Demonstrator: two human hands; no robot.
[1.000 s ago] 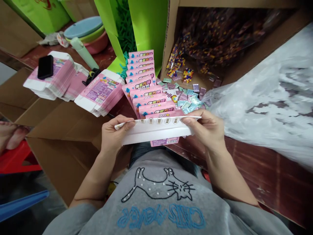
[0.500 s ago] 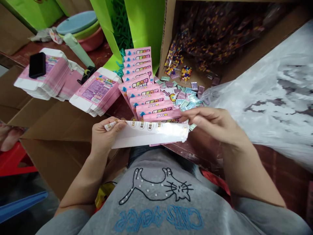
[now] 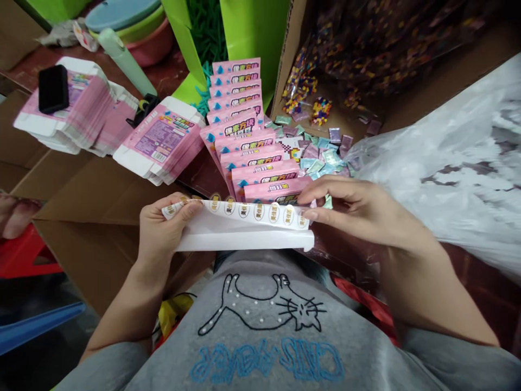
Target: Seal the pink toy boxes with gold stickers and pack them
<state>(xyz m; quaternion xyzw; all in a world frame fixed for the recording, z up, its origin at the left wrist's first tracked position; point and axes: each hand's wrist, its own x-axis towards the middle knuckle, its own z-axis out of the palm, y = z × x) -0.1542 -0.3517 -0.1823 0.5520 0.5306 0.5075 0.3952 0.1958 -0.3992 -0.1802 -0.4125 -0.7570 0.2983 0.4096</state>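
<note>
A white strip of round stickers with gold and black lettering is stretched between my hands, above my lap. Its backing folds over into a plain white lower part. My left hand is closed around the strip's left end, thumb on top. At the other end, my right hand pinches the corner by the last sticker with thumb and forefinger; whether that sticker is lifted cannot be made out. Just beyond the strip, a row of pink boxes leans overlapping, the nearest partly behind my right fingertips.
Stacked flat pink boxes lie at left, a black phone on one stack. Small shiny packets are scattered beside a carton of colourful bead bags. White plastic sheeting covers the right. Basins stand at back left.
The sticker strip has tilted, so its printed row now shows along the full length with less glare. My left hand has shifted slightly left; my right fingers have come onto the strip's end.
</note>
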